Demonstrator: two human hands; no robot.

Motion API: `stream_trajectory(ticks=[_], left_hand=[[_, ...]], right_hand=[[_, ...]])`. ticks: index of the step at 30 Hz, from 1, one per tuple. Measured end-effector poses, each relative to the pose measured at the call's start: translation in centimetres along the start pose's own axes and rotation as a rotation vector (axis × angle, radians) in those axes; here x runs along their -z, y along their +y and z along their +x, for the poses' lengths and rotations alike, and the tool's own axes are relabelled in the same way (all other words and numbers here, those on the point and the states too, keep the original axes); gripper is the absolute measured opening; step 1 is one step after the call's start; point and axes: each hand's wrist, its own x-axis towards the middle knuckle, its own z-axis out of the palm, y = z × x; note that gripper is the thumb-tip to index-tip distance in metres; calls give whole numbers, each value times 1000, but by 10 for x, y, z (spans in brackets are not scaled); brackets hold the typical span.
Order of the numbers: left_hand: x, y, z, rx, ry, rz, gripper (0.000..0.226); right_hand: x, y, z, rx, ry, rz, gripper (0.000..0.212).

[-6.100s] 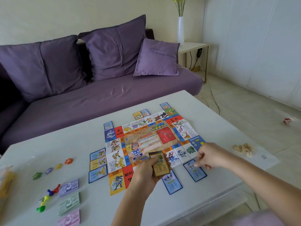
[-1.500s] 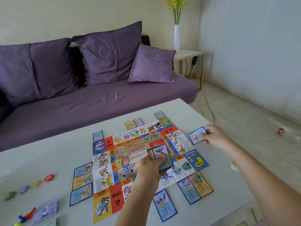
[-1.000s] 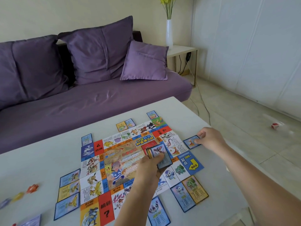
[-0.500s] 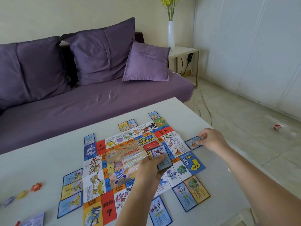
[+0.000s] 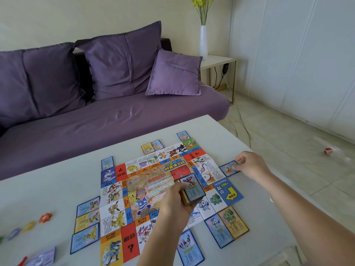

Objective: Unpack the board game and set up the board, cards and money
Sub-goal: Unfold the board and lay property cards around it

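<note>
The colourful game board lies flat on the white table. My left hand grips a deck of cards above the board's right half, a blue card facing up on top. My right hand reaches to the board's right edge, where its thumb and fingertips pinch the right end of a blue card lying flat on the table. More cards lie round the board: three at its left, two at the lower right, one at the bottom, several along the far side.
Small coloured tokens sit at the table's left, and lavender money lies at the lower left. A purple sofa runs behind the table. The table's right edge is close to my right forearm.
The blue card that my right hand held in the air has come down flat beside the board's right edge, and the hand stays on it. My left hand keeps the deck over the board.
</note>
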Motion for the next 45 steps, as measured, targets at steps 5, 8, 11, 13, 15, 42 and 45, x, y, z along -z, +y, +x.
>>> stream_trajectory(ticks=[5, 8, 11, 13, 15, 42, 45], left_hand=[[3, 2, -2, -32, 4, -11, 6], [5, 2, -3, -73, 3, 40, 5], [12, -1, -3, -133, -5, 146, 7], [18, -5, -3, -184, 11, 223, 5], [25, -7, -7, -236, 19, 286, 3], [152, 9, -103, -171, 248, 129, 16], [158, -2, -105, -146, 224, 123, 16]], right_hand=[[4, -13, -5, 130, 125, 63, 17], [8, -33, -20, 227, 96, 156, 12], [12, -60, -47, 297, -92, 216, 17], [15, -79, -69, 304, -283, 342, 20], [16, -94, -89, 318, -423, 407, 16], [-29, -145, -172, 287, -751, 215, 10], [-30, -142, -175, 290, -757, 171, 11]])
